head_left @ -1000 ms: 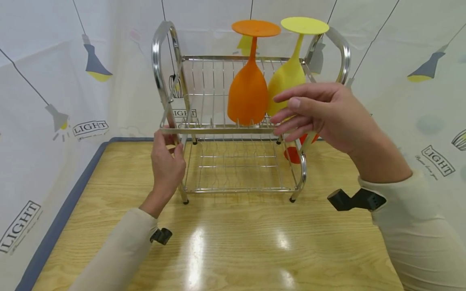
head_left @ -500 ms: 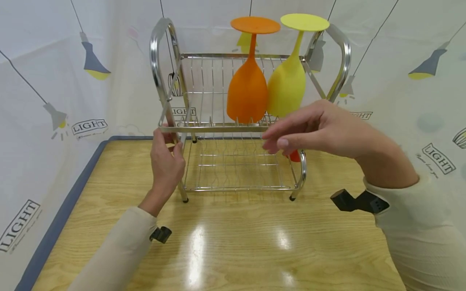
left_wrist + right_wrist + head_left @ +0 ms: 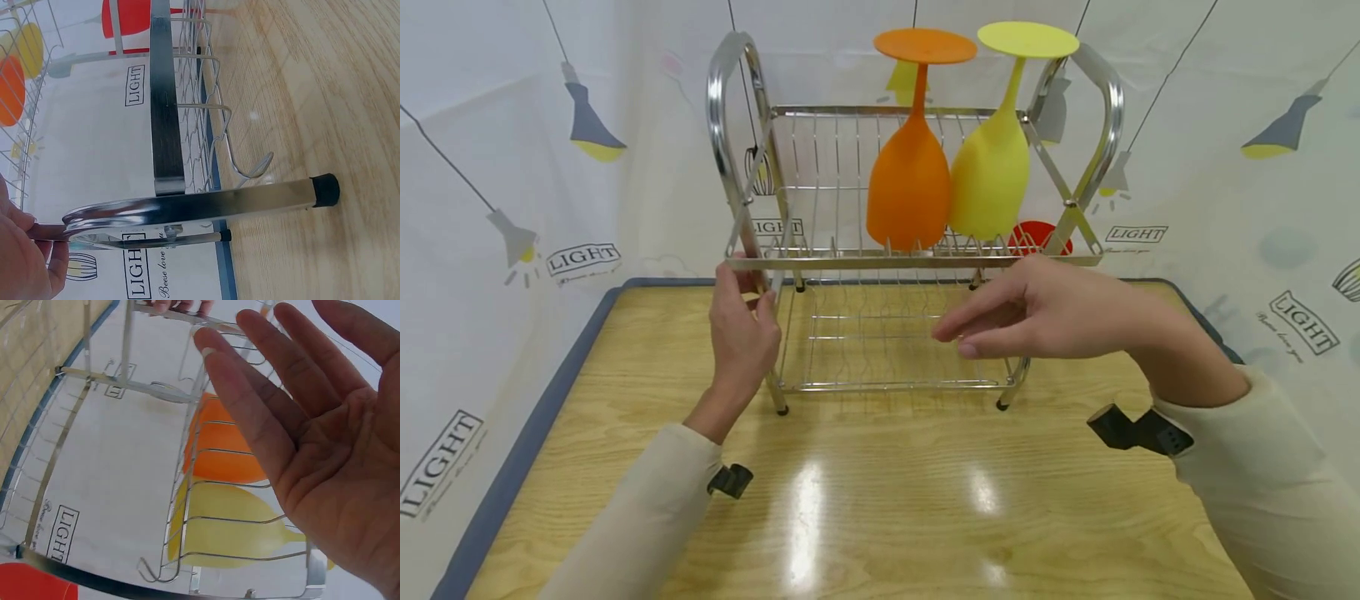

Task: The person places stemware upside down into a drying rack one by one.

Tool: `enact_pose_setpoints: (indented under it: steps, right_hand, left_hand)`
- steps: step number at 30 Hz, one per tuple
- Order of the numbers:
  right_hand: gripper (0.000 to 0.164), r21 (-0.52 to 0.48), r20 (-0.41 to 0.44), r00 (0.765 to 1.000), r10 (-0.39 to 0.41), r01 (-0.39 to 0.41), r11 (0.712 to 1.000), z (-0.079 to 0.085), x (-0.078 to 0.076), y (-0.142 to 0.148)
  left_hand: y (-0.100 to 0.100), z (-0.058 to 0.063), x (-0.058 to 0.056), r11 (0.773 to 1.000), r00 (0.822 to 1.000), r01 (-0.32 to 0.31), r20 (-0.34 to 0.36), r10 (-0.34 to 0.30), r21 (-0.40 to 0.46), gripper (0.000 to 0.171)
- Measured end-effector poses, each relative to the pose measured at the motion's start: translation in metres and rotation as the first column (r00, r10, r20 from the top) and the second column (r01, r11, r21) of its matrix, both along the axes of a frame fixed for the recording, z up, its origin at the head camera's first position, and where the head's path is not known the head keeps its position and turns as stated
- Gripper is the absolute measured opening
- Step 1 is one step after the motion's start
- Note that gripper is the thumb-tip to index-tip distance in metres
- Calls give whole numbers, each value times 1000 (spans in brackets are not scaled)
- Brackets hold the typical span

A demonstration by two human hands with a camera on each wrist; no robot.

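A two-tier metal dish rack [image 3: 842, 264] stands on the wooden table. My left hand [image 3: 741, 329] grips its left side frame just below the upper tier; in the left wrist view the fingers of that hand [image 3: 25, 250] curl round the metal bar. On the upper tier an orange goblet [image 3: 908, 187] and a yellow goblet [image 3: 992, 179] stand upside down, side by side. My right hand [image 3: 1060, 308] hovers before the rack's right side, below the upper tier's front bar, holding nothing. Its fingers are extended, palm [image 3: 337, 456] facing the right wrist camera.
A red goblet [image 3: 1037, 237] shows at the rack's right side, partly hidden behind it; its stem appears in the left wrist view. The lower tier [image 3: 880, 387] carries nothing visible. Lamp-printed cloth [image 3: 640, 192] surrounds the wooden table [image 3: 887, 500] at the back and sides.
My right hand has dropped from in front of the yellow goblet to below the upper tier, uncovering that goblet and the red one. The left hand keeps its grip on the rack.
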State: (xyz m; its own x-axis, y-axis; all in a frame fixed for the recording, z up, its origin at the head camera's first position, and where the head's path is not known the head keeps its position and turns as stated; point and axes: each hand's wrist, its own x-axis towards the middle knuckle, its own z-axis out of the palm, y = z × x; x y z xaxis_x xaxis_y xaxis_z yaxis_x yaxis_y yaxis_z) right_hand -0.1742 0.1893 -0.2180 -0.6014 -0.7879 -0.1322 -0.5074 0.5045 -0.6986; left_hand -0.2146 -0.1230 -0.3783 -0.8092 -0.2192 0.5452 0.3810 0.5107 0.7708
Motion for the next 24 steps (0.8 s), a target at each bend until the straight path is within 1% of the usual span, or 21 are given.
enact_pose_setpoints:
  steps: [4,8,13,16,20,24]
  right_hand:
    - [29,76,-58,998,-35,40,996,-9,-2,2]
    - [27,166,-146,987,-73,97,981,-15,-2,3]
    - [29,283,-235,969,-83,150,947,-19,-1,0]
    - [31,345,-276,956,-96,191,919,-22,2,0]
    - [33,384,-330,936,-119,249,889,-28,5,3]
    - [34,384,-374,916,-146,296,875,-32,6,5]
  left_hand:
    - [0,0,0,1000,1000,-4,-11,4,-3,41]
    - [0,-1,0,1000,1000,-2,-19,2,-10,40]
    - [0,-1,0,1000,1000,3,-15,-4,-11,40]
    - [0,-1,0,1000,1000,5,-9,-5,-1,40]
    - [1,0,0,1000,1000,12,2,-12,9,40]
    - [0,0,1,1000,1000,11,6,-11,8,40]
